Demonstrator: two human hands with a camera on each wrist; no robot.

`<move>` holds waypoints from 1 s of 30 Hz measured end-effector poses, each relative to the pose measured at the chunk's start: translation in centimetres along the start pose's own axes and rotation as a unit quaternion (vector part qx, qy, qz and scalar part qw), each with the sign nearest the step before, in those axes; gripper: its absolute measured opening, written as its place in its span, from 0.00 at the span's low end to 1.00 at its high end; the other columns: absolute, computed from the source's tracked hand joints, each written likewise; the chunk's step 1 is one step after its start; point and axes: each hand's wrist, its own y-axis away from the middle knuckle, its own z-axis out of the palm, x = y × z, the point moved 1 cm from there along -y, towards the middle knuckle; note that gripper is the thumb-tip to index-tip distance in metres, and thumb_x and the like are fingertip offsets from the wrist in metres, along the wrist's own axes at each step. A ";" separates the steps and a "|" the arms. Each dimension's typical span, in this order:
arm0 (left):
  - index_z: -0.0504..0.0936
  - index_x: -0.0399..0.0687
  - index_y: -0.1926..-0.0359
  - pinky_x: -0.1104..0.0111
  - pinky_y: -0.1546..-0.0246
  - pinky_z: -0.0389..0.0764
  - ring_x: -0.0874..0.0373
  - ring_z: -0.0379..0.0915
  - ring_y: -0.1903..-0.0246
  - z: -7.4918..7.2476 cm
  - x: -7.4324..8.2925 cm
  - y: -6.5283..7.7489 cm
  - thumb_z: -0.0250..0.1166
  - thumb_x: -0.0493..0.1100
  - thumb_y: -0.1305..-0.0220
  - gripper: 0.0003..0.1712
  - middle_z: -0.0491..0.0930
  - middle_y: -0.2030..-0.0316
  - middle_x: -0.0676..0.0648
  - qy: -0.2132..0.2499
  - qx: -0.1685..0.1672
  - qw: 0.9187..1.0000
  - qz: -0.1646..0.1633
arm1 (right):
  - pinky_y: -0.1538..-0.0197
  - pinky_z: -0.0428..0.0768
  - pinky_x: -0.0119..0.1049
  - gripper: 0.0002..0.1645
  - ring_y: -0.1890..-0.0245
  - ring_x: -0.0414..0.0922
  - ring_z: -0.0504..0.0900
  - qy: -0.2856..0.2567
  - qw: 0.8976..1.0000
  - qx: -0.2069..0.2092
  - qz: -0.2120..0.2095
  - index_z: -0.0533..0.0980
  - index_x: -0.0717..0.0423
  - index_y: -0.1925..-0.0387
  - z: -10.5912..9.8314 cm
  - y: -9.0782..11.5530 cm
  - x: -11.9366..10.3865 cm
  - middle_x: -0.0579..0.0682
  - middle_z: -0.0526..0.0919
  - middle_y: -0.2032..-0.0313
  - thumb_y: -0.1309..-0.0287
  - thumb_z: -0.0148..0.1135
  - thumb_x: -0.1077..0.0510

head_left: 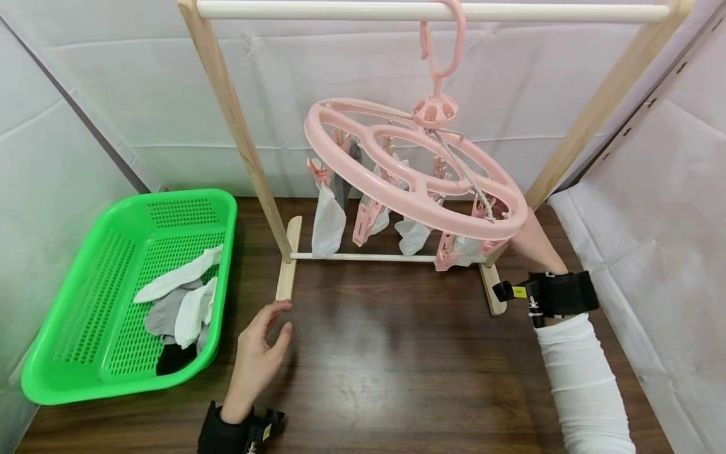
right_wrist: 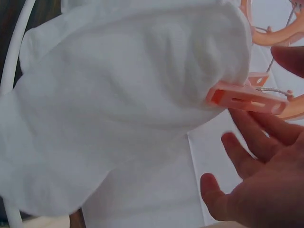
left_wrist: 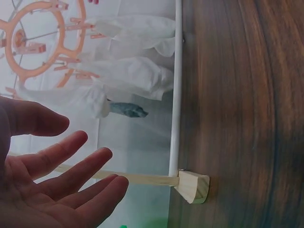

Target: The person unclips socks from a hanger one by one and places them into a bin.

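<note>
A pink round clip hanger (head_left: 420, 214) hangs tilted, its right side lower, with white socks and a grey one pinned beneath it. My right hand (right_wrist: 270, 175) is at its lower right end, mostly hidden behind the ring in the head view. In the right wrist view its fingers are spread beside a pink clip (right_wrist: 247, 99) that pinches a white sock (right_wrist: 133, 95); the thumb stands apart from the fingers. Whether a finger touches the clip or ring is unclear. My left hand (head_left: 258, 356) hovers over the floor, fingers loosely bent, holding nothing.
At left stands a green basket (head_left: 42, 372) with white, grey and black socks (head_left: 178, 299) inside. A wooden frame (head_left: 241, 132) with a white top bar (head_left: 317, 10) carries the hanger. White cloth walls (head_left: 669, 208) enclose the brown wood floor (head_left: 397, 378).
</note>
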 end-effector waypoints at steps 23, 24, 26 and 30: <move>0.79 0.37 0.52 0.51 0.48 0.74 0.43 0.74 0.47 1.4 0.8 0.8 0.60 0.23 0.39 0.15 0.78 0.50 0.37 0.041 -0.059 0.997 -0.013 | 0.53 0.75 0.28 0.23 0.51 0.41 0.76 0.021 0.998 -0.034 -0.040 0.74 0.58 0.42 0.1 2.4 -2.3 0.47 0.81 0.50 0.35 0.50 0.73; 0.79 0.37 0.52 0.51 0.48 0.74 0.43 0.75 0.47 1.5 0.9 0.8 0.60 0.24 0.38 0.14 0.79 0.50 0.37 0.042 -0.059 0.997 -0.011 | 0.52 0.75 0.28 0.23 0.50 0.41 0.76 0.034 0.998 -0.037 -0.042 0.74 0.56 0.42 0.2 2.5 -2.4 0.47 0.80 0.50 0.35 0.50 0.73; 0.79 0.37 0.52 0.51 0.48 0.75 0.44 0.75 0.47 1.6 1.0 0.9 0.60 0.24 0.38 0.14 0.79 0.50 0.38 0.043 -0.061 0.997 -0.010 | 0.52 0.74 0.27 0.24 0.50 0.41 0.76 0.061 0.996 -0.041 -0.043 0.74 0.52 0.42 0.3 2.9 -2.8 0.46 0.80 0.50 0.35 0.51 0.73; 0.79 0.37 0.51 0.51 0.48 0.75 0.43 0.74 0.46 1.7 1.2 1.1 0.60 0.24 0.38 0.15 0.79 0.50 0.37 0.044 -0.065 0.997 -0.012 | 0.51 0.74 0.26 0.24 0.51 0.40 0.75 0.098 0.993 -0.055 -0.036 0.73 0.51 0.41 0.4 3.7 -3.4 0.50 0.79 0.51 0.35 0.53 0.71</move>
